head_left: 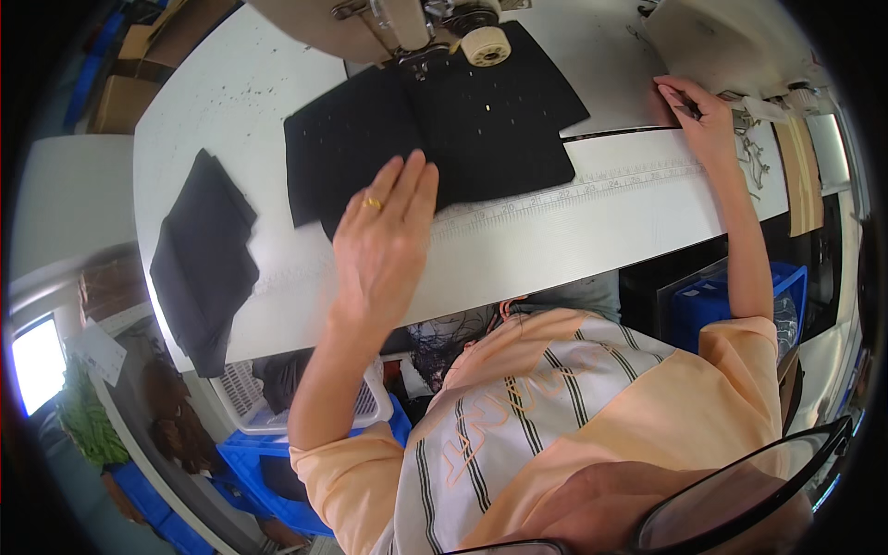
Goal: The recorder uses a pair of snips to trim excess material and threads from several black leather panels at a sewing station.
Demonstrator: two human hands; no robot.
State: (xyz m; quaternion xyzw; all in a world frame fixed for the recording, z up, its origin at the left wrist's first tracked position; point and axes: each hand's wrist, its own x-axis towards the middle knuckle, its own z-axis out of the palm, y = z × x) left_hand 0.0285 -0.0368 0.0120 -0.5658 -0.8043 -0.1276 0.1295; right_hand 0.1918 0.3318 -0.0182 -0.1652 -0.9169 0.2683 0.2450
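A piece of black fabric lies spread under the head of a sewing machine, with small light specks on it. My left hand, wearing a gold ring, rests on its near edge with the fingers stretched out flat. Off to the right, at the machine bed, my right hand is closed around a small dark tool. Its shape is partly hidden by the fingers, so its exact kind does not show.
Another folded black fabric piece hangs slightly over the table's left edge. A printed ruler runs along the white tabletop. Below stand a white basket and blue crates. Loose thread bits lie at the far right.
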